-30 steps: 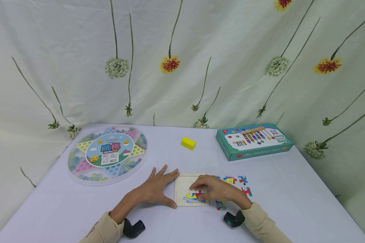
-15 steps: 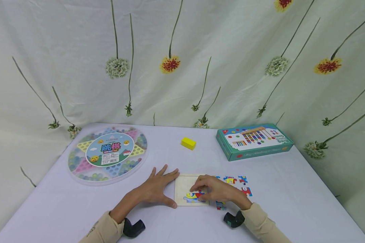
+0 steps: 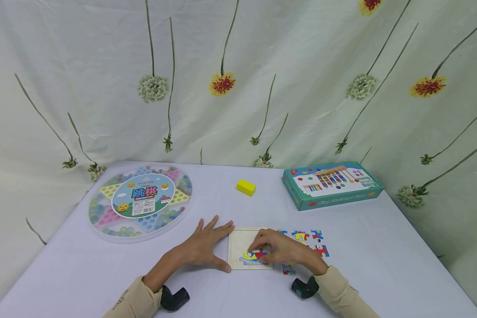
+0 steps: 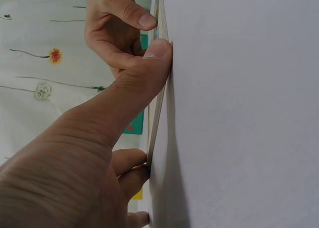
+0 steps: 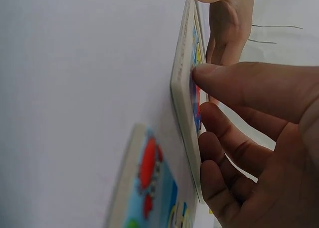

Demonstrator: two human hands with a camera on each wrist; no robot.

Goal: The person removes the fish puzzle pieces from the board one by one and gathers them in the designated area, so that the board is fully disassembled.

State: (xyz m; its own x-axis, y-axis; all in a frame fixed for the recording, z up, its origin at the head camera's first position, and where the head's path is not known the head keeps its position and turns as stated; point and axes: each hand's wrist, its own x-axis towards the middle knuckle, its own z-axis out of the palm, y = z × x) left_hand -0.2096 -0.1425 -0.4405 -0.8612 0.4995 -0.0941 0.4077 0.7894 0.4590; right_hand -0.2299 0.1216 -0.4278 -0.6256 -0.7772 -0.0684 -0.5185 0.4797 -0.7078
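Note:
A square wooden puzzle tray (image 3: 238,238) lies flat on the table, with a few joined jigsaw pieces (image 3: 249,258) in its lower part. My left hand (image 3: 203,245) spreads along the tray's left side, thumb at the near corner and fingers at the far one. Over the tray's right half, my right hand (image 3: 284,247) has curled fingers, and its thumb (image 5: 214,74) and index finger pinch a jigsaw piece (image 5: 196,96) lying in the tray. That hand partly covers the piece. Loose jigsaw pieces (image 3: 317,235) lie to the right, some behind the right hand.
A round Chinese checkers set (image 3: 143,196) lies at the left back. A yellow block (image 3: 246,187) sits behind the tray, and a green game box (image 3: 334,184) at the right back. A flowered cloth (image 3: 238,110) hangs behind the white table (image 3: 206,296).

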